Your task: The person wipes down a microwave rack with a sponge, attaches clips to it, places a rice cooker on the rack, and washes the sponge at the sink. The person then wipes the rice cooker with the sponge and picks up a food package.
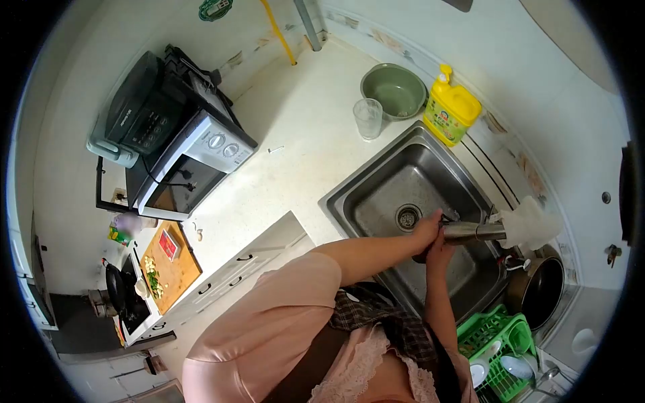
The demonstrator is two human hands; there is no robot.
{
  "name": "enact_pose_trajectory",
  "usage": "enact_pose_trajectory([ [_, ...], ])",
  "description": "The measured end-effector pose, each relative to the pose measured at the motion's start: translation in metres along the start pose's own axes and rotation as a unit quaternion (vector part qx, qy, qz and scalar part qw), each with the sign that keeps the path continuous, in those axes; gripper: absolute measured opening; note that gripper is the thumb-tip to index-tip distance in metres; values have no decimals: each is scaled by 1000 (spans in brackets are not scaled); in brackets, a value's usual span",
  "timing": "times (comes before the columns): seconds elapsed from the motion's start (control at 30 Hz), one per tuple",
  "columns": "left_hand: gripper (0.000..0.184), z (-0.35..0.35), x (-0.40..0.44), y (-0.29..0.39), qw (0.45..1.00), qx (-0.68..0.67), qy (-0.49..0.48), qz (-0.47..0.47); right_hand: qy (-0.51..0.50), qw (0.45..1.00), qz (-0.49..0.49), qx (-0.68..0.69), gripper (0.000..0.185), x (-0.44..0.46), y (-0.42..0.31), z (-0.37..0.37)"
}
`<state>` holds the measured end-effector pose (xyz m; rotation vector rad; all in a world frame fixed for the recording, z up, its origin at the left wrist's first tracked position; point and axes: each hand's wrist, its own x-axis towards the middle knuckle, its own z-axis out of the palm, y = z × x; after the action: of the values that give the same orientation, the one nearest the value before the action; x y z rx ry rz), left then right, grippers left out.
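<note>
My left hand (426, 232) and my right hand (439, 252) are close together over the stainless steel sink (383, 185). Both look closed, with fingers curled at the near end of a shiny metal cylindrical piece (470, 233), which may be the tap's spout. A small dark part shows below my hands, but what they grip is hidden. Behind the metal piece hangs a white, crumpled cloth-like thing (531, 225). The drain (408, 217) lies just left of my hands.
Beyond the sink stand a green basin (396, 91), a clear glass (368, 119) and a yellow pump bottle (452, 107). A dark pot (543, 290) and green dish rack (497, 349) are at right. Left are a microwave (195, 178) and cutting board (185, 269) with chopped food.
</note>
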<state>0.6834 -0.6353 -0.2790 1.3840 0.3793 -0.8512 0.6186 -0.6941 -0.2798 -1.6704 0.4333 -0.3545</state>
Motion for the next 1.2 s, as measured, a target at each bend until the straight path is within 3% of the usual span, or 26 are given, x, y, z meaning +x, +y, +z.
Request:
enact_pose_trajectory([
  [0.03, 52, -2, 7, -6, 1000, -2, 1, -1, -2, 1000, 1, -1, 41, 1, 4, -1],
  [0.1, 54, -7, 21, -18, 973, 195, -43, 111, -3, 993, 112, -41, 40, 3, 9, -4],
  [0.13, 54, -6, 20, -19, 974, 194, -43, 111, -5, 993, 112, -42, 40, 5, 14, -5],
  [0.2, 44, -5, 17, -19, 964, 197, -54, 170, 37, 968, 233, 85, 47, 12, 27, -6],
  [0.23, 44, -4, 19, -22, 964, 197, -54, 169, 37, 968, 234, 84, 47, 17, 30, -8],
  [0.3, 49, 0, 18, -21, 899, 347, -21, 266, 48, 919, 361, 151, 47, 28, 36, -16],
  [0.33, 49, -1, 14, -16, 899, 347, -21, 266, 47, 919, 361, 151, 47, 33, 38, -20],
  [0.4, 28, 0, -2, -3, 958, 238, -50, 155, 24, 910, 348, 223, 45, 42, 45, -35],
  [0.43, 28, 2, -12, 2, 958, 236, -49, 153, 17, 919, 327, 218, 43, 53, 55, -43],
  [0.53, 17, 4, -21, 7, 970, 166, -74, 160, 30, 986, 133, 98, 38, 113, 101, -77],
  [0.57, 21, 8, -17, 4, 968, 195, -44, 153, 37, 993, 87, 69, 36, 130, 109, -88],
  [0.63, 27, 6, -25, 14, 964, 220, -11, 146, 25, 992, 108, 56, 36, 153, 98, -107],
  [0.7, 38, -4, -44, 37, 980, 118, -127, 97, 17, 991, 128, 44, 35, 166, 91, -118],
  [0.83, 49, -15, -9, 10, 965, 179, -104, 159, -8, 952, 86, 293, 36, 173, 72, -133],
  [0.9, 49, -22, -3, 4, 975, 172, 1, 143, -4, 932, 73, 354, 36, 167, 71, -126],
  [0.97, 53, -31, -8, 8, 983, 128, 17, 129, 107, 984, 10, 145, 29, 157, 76, -92],
  [1.03, 54, -37, 9, -6, 990, 52, 26, 129, -123, 981, 45, 146, 30, 139, 144, -107],
  [1.07, 54, -36, 9, -6, 990, 52, 22, 130, -92, 961, 212, 153, 36, 93, 100, -73],
  [1.1, 53, -38, 8, -6, 989, 37, 30, 141, -115, 931, 319, 136, 41, 63, 65, -47],
  [1.17, 52, -39, 6, -6, 988, 22, 40, 150, -146, 862, 353, 334, 47, 18, 59, -9],
  [1.2, 52, -39, 3, -6, 987, 37, 75, 140, -147, 860, 355, 336, 47, 9, 43, 4],
])
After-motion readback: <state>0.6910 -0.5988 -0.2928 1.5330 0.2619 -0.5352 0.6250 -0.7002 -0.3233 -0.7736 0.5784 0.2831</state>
